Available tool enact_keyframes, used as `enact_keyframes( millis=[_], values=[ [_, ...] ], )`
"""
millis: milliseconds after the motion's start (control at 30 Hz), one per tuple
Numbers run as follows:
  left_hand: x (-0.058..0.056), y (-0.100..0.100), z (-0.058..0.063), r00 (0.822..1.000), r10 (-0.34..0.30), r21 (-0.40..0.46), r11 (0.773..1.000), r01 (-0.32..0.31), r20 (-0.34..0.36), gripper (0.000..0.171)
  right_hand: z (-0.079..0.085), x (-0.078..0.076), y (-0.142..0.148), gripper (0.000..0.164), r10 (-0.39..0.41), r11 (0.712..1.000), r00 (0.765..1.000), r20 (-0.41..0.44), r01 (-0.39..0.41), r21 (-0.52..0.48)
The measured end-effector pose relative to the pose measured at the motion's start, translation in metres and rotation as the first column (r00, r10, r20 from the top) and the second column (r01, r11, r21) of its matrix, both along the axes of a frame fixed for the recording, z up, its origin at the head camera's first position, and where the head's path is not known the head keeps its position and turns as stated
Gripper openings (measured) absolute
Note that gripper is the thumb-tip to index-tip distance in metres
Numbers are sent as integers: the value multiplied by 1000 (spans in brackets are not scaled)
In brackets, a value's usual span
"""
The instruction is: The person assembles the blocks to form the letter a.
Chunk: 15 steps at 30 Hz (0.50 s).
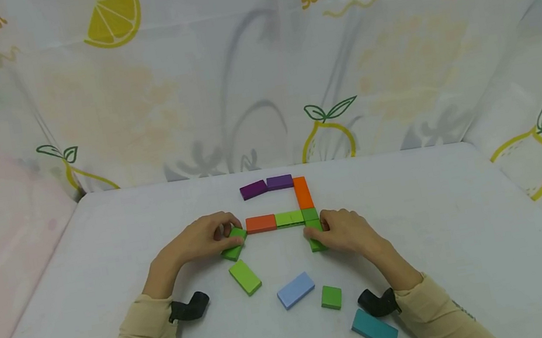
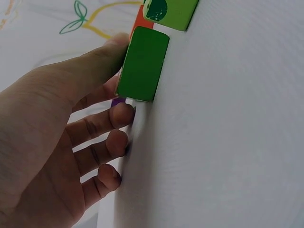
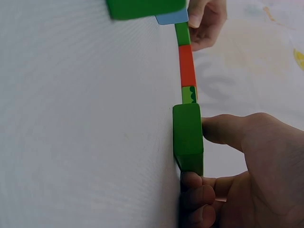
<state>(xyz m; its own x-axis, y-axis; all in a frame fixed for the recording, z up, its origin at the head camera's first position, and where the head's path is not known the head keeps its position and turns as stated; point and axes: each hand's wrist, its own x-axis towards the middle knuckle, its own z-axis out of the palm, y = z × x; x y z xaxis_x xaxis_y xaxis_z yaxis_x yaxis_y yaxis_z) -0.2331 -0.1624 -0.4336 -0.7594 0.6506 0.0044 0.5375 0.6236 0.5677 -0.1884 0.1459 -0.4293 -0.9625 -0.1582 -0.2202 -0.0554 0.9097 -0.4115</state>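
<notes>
My left hand (image 1: 201, 238) pinches a green block (image 1: 234, 251) at the left end of a row, thumb on its near side. In the left wrist view that block (image 2: 144, 64) stands out, the other fingers loosely bent below it. At the right, my right hand (image 1: 347, 232) holds another green block (image 1: 317, 242) between thumb and fingers. It meets a small green block (image 1: 309, 214) at the corner. Between the hands lie a red-orange block (image 1: 261, 224) and a light green block (image 1: 289, 219), end to end. An orange block (image 1: 302, 192) runs back from the corner.
Behind lie a purple block (image 1: 279, 182) and a dark purple block (image 1: 253, 190). Nearer are a lime block (image 1: 245, 277), a light blue block (image 1: 296, 290), a green square block (image 1: 331, 298) and, by the right wrist, a teal block (image 1: 374, 330). A printed cloth (image 1: 215, 83) hangs behind the white table (image 1: 149, 206).
</notes>
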Motion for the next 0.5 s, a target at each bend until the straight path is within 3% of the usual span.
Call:
enact_keyframes(
  millis=[500],
  values=[
    [-1,-1,-3,1000,-5,2,1000,5,-10,28,1,0,0,43,9,1000,1000,-5,-9,-1]
  ],
)
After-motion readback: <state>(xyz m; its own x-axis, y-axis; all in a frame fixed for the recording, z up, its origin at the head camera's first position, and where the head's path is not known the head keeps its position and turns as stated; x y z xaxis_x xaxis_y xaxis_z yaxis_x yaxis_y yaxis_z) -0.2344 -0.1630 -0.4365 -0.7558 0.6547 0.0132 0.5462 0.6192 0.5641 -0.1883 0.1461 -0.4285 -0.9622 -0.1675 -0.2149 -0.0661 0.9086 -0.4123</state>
